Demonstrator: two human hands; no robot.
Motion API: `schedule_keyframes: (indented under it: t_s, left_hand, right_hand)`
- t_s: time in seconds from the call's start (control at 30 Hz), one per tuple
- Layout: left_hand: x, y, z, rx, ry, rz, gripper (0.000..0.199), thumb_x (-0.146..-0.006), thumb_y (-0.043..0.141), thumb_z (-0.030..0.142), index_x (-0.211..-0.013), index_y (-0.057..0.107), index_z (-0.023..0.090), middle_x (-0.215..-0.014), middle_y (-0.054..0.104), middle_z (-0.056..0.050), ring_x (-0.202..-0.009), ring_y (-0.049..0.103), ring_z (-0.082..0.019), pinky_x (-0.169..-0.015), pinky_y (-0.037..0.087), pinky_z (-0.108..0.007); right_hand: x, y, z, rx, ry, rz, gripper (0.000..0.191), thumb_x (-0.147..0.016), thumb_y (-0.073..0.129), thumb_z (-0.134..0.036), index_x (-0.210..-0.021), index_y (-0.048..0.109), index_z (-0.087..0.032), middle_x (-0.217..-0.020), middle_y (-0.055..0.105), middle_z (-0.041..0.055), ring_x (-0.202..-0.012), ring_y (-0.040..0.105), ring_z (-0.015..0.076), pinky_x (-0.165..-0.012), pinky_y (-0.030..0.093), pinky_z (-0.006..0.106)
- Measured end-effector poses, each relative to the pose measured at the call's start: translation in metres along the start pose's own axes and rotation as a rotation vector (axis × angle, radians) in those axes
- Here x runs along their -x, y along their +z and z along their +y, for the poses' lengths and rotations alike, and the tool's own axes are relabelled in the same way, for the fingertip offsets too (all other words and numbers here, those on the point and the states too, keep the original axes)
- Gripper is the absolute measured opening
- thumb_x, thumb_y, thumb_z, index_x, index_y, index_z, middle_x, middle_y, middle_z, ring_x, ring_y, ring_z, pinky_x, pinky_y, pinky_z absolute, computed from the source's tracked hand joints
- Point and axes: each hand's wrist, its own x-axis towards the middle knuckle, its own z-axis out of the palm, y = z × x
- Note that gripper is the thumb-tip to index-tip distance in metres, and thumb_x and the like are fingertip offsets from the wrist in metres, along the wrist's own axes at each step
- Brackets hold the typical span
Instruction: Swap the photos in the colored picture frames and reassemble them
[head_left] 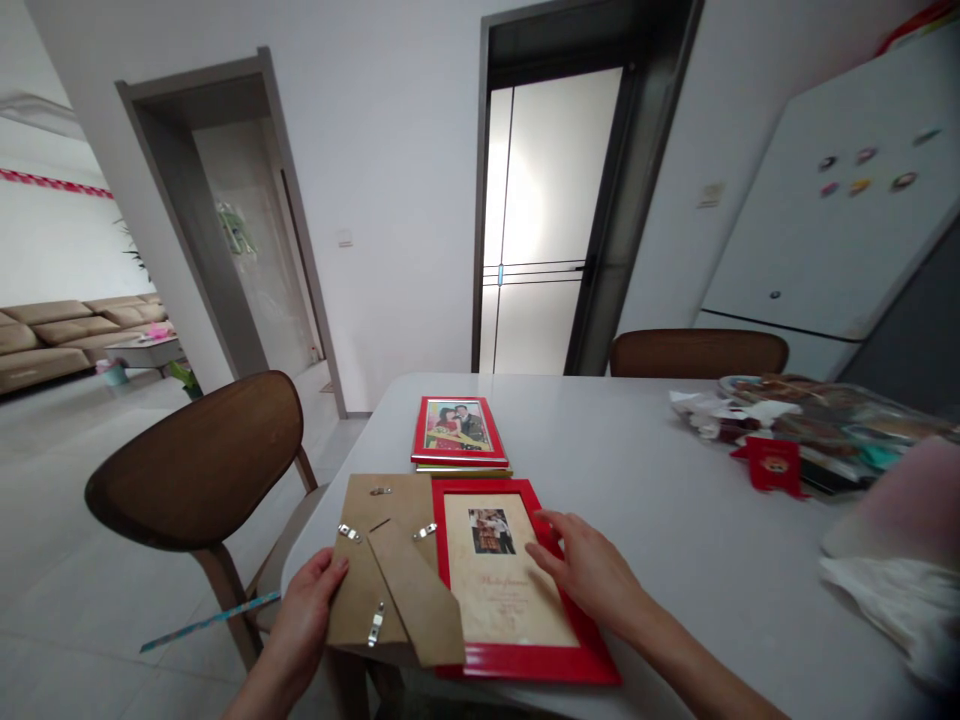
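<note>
Head view, forward-down across the table point(637, 480) (hands point(592, 575) close)

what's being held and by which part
The left hand holds the brown board by its left edge. The right hand is over the right side of the red frame; whether it grips cannot be told.

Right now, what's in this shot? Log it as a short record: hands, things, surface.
left hand: holding the left edge of the backing
right hand: at the right side of the red frame
frame pose: lying face up
backing: clips showing, overlapping frame's left side
beyond: frame stack
surface: white table
</note>
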Motion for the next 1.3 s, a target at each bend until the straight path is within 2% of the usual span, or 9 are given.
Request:
schedule_keyframes:
  t_s: [0.27,0.4,0.47,0.57,0.67,0.8,0.93,1.07,1.3]
  left_hand:
    - [-0.016,-0.029,-0.019,-0.284,0.085,0.202,0.033,-0.058,0.057,0.035,-0.083,0.054,0.015,-0.061,0.062,-0.001,-0.061,0.061,-0.022,-0.059,0.048,-0.033]
    - [-0.013,-0.018,-0.018,-0.427,0.255,0.324,0.046,-0.057,0.058,0.033,-0.099,0.05,0.016,-0.106,0.054,-0.009,-0.104,0.047,-0.029,-0.09,0.034,-0.045]
    - [-0.001,0.004,-0.014,-0.526,0.393,0.297,0.042,-0.062,0.054,0.031,-0.102,0.049,0.016,-0.12,0.044,-0.011,-0.116,0.034,-0.028,-0.097,0.025,-0.046]
    - [0.025,0.059,-0.008,-0.639,0.567,0.06,0.041,-0.072,0.047,0.024,-0.112,0.042,0.015,-0.123,0.041,-0.013,-0.116,0.035,-0.025,-0.096,0.027,-0.049]
    - [0.048,0.116,-0.003,-0.698,0.744,-0.277,0.066,-0.061,0.061,0.02,-0.12,0.034,0.015,-0.13,0.034,-0.014,-0.119,0.029,-0.028,-0.096,0.03,-0.047]
    - [0.058,0.147,0.007,-0.718,0.914,-0.341,0.06,-0.063,0.053,0.009,-0.12,0.035,0.015,-0.119,0.046,-0.013,-0.109,0.041,-0.024,-0.091,0.038,-0.04]
    - [0.056,0.125,0.022,-0.658,0.924,-0.167,0.053,-0.067,0.041,0.005,-0.118,0.034,0.017,-0.093,0.056,-0.008,-0.082,0.055,-0.017,-0.073,0.047,-0.03]
    - [0.052,0.081,0.023,-0.558,0.57,0.115,0.045,-0.072,0.043,0.016,-0.116,0.034,0.017,-0.081,0.057,-0.003,-0.068,0.057,-0.016,-0.058,0.048,-0.026]
    - [0.044,0.024,-0.02,-0.76,0.381,0.148,0.029,-0.07,0.048,0.031,-0.093,0.054,0.015,-0.067,0.06,-0.001,-0.06,0.058,-0.018,-0.056,0.046,-0.027]
  right_hand:
    - [-0.003,0.009,0.026,0.022,0.089,-0.03,0.045,-0.065,0.043,-0.018,-0.109,0.047,-0.011,-0.091,0.062,0.0119,-0.08,0.057,0.0233,-0.069,0.039,0.031]
    - [0.002,-0.003,0.015,-0.545,0.316,-0.124,0.057,-0.062,0.043,-0.016,-0.118,0.036,-0.012,-0.077,0.064,0.008,-0.065,0.06,0.0207,-0.061,0.044,0.031]
    - [0.01,-0.01,0.007,-1.005,0.413,-0.225,0.065,-0.064,0.043,-0.018,-0.126,0.022,-0.018,-0.082,0.064,0.0061,-0.065,0.062,0.0203,-0.061,0.046,0.033]
    - [0.022,-0.02,-0.008,-1.411,0.47,-0.265,0.075,-0.064,0.049,-0.019,-0.129,0.012,-0.026,-0.085,0.065,0.0036,-0.069,0.062,0.0211,-0.066,0.047,0.038]
    - [0.028,-0.026,-0.02,-1.454,0.429,-0.213,0.078,-0.063,0.056,-0.02,-0.128,0.015,-0.03,-0.08,0.065,0.0008,-0.064,0.062,0.0187,-0.065,0.047,0.036]
    - [0.026,-0.026,-0.018,-1.273,0.34,-0.179,0.077,-0.062,0.061,-0.03,-0.128,0.021,-0.026,-0.064,0.063,-0.0023,-0.048,0.055,0.0134,-0.051,0.045,0.027]
    - [0.017,-0.017,0.007,-1.002,0.322,-0.141,0.069,-0.064,0.056,-0.029,-0.126,0.028,-0.02,-0.053,0.057,-0.0059,-0.042,0.05,0.011,-0.042,0.038,0.02]
    - [0.01,-0.006,0.036,-0.659,0.273,-0.103,0.056,-0.067,0.048,-0.032,-0.119,0.039,-0.013,-0.057,0.06,-0.0026,-0.049,0.054,0.014,-0.045,0.039,0.022]
    - [0.012,-0.001,0.046,-0.11,0.148,0.027,0.042,-0.071,0.041,-0.034,-0.105,0.054,-0.013,-0.072,0.064,0.0043,-0.065,0.059,0.0185,-0.061,0.04,0.026]
